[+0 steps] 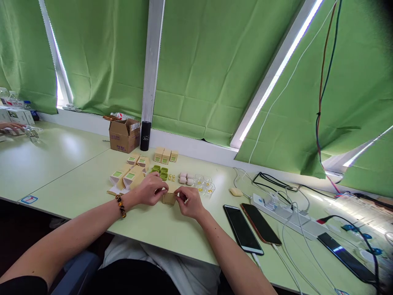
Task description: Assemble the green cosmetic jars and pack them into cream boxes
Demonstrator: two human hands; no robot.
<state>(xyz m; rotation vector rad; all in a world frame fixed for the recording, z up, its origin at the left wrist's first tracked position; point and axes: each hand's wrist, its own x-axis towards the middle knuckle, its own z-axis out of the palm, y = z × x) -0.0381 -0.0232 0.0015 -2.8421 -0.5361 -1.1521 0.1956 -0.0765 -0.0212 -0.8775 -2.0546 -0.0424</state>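
A small tan cardboard box [169, 199] stands on the table between my two hands. My left hand [151, 189] pinches its left upper edge, fingers closed. On the opposite side, the fingers of my right hand [189, 201] are closed on the right upper edge. Just beyond my left hand sit several green square cups [164, 170] and tiny gold-coloured pieces [171, 177]. Pale pink blocks [183, 178] and clear plastic cups [203, 183] with yellow centres lie past my right hand. Opened tan boxes with green labels [134, 176] lie to the left.
Closed small boxes [165, 155] stand at the back, near a carton [124, 136] and a black cylinder [145, 136]. Phones [243, 228], a power strip [285, 215] and tangled cables lie right. Another person's hand [11, 127] is at far left.
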